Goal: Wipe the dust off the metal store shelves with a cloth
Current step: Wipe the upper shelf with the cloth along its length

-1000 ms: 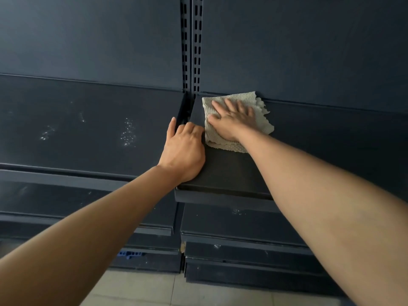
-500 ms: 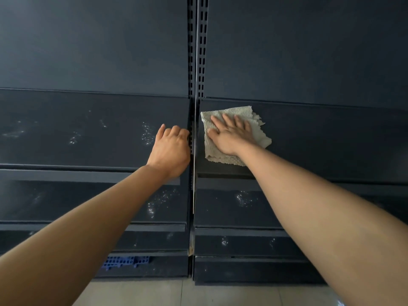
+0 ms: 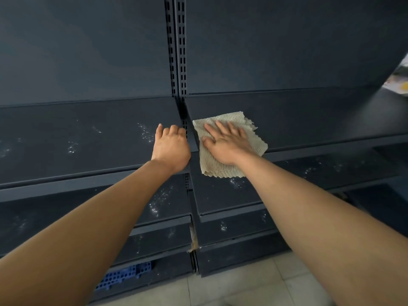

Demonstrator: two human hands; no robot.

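A beige waffle-weave cloth [image 3: 254,140] lies on the left end of the dark metal right shelf [image 3: 309,120], and its near edge hangs over the shelf's front lip. My right hand [image 3: 225,144] presses flat on the cloth with the fingers spread. My left hand [image 3: 171,149] rests on the right end of the left shelf [image 3: 77,140], its fingers curled over that end by the gap between the two shelves. White dust specks dot the left shelf.
A slotted upright post [image 3: 176,51] divides the two bays against the dark back panels. Lower shelves [image 3: 163,199] carry dust specks. A blue plastic crate [image 3: 125,276] sits under the bottom left shelf, above a tiled floor [image 3: 242,288]. Coloured packaging [image 3: 399,85] shows at far right.
My right hand has slid the cloth from the back of the shelf toward its front lip. My left hand moved from the right shelf's side edge onto the left shelf's end.
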